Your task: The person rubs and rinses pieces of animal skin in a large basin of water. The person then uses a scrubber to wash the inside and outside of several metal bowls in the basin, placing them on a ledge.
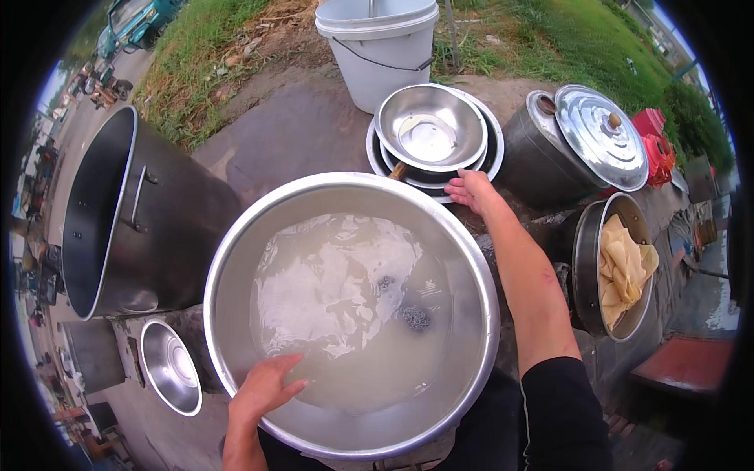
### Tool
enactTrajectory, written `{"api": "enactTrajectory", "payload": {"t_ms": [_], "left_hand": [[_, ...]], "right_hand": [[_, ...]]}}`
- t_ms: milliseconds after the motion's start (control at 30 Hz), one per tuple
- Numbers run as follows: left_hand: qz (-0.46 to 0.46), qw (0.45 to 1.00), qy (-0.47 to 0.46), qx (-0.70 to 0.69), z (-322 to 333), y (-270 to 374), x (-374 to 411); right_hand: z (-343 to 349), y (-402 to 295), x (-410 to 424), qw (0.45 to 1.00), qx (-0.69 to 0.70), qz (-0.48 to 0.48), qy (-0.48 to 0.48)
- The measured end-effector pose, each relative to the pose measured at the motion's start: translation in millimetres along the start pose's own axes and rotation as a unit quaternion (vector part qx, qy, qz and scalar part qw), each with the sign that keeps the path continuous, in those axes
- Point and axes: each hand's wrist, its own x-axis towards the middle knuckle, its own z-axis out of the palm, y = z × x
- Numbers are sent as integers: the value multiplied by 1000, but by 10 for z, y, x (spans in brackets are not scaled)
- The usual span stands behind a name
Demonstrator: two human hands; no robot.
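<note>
A wide metal basin [350, 425] of cloudy water stands right before me. A dark scouring ball, likely steel wool [416, 318], sits in the water right of the middle, and a smaller dark patch shows above it. My left hand [268, 385] hangs over the basin's near left rim, fingers spread and empty. Beyond the far right rim, my right hand [471, 189] reaches to a stack of metal bowls, its fingers extended beside their edges; whether it touches them I cannot tell. The top steel bowl [433, 126] is tilted and empty. A brownish handle end [398, 171] pokes out below it.
A tall steel pot [182, 235] lies leftward, with a small bowl [171, 368] below it. A white bucket [383, 65] stands behind the stack. On the right are a metal container [542, 159], a round lid [601, 135] and a pot holding tan cloth [624, 271].
</note>
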Motion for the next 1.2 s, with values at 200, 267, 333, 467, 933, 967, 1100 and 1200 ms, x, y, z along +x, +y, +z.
{"api": "enactTrajectory", "payload": {"t_ms": [200,267,333,467,933,967,1100,1200], "left_hand": [[-33,996,75,29,-22,10,79],[-26,997,72,30,-9,-8,92],[-23,997,69,29,-5,-14,78],[-8,997,69,23,-24,51,74],[75,984,158,-34,-143,85,142],[60,983,167,-44,-180,65,106],[2,984,160,-73,-201,-47,25],[-15,987,158,-32,-225,-153,-95]], "right_hand": [[39,65,557,994,107,20,-3],[39,56,598,994,96,-23,41],[113,-8,499,987,118,-66,85],[68,-122,78,982,82,-102,136],[-157,-440,-2642,831,-225,-462,212],[-40,-357,-2772,830,-272,-443,202],[269,174,-3052,797,-411,-408,170],[406,496,-3115,757,-492,-396,166]]}}
